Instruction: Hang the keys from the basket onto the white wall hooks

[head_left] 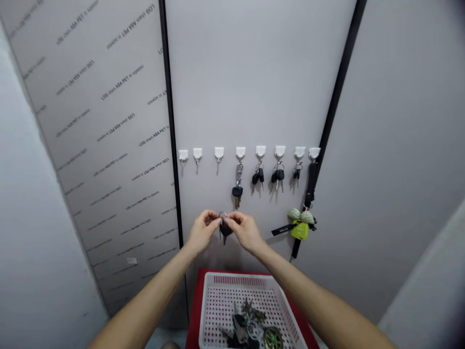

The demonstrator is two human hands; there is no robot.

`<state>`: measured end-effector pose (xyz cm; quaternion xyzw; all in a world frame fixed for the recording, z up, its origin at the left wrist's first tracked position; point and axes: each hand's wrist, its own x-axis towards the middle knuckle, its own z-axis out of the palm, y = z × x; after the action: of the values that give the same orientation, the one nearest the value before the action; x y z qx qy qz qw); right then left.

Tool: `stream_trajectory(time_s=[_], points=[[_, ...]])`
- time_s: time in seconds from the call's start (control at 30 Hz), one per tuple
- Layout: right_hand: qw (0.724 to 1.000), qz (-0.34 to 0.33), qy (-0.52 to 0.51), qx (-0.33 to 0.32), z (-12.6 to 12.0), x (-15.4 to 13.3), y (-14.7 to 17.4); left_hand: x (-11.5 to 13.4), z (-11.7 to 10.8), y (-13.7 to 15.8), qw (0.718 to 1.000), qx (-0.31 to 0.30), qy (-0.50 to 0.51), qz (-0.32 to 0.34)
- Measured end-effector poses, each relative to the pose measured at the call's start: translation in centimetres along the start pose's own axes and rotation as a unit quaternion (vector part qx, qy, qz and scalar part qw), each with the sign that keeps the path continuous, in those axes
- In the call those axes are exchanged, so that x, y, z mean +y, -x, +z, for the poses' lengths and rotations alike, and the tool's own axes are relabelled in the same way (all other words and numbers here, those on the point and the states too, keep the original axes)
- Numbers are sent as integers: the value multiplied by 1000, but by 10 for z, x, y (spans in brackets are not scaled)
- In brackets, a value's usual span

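Between my two hands hangs a bunch of keys (225, 230) with black heads on a metal ring. My left hand (203, 230) pinches the ring from the left, and my right hand (245, 230) pinches it from the right. The ring's top arc shows above the fingertips. Just above and to the right, a bunch with a black-headed key (237, 192) and brass keys hangs from a white hook (240, 153) by a metal clip. A bare white hook (219, 154) is on the wall above my hands.
Further bunches of keys (258, 176) hang from hooks to the right, the last with a yellow-green tag (300, 230) and black strap. Two more bare hooks (197, 154) are at the left. Below, a white perforated basket (232, 279) holding loose keys (243, 327) stands on a red surface (194, 303).
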<state>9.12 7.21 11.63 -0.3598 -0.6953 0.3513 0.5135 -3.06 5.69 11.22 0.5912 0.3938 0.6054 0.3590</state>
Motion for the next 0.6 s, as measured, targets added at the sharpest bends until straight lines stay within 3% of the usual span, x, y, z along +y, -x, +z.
stream_trajectory(time_s=[0.1, 0.33, 0.6], points=[[998, -47, -21, 32, 3, -30, -29, 24, -3, -19, 997, 44, -19, 55], [988, -68, -110, 90, 6, -76, -89, 68, -3, -76, 981, 101, -50, 155], [991, 31, -64, 117, 6, -66, -101, 62, 2, -90, 983, 104, -106, 108]])
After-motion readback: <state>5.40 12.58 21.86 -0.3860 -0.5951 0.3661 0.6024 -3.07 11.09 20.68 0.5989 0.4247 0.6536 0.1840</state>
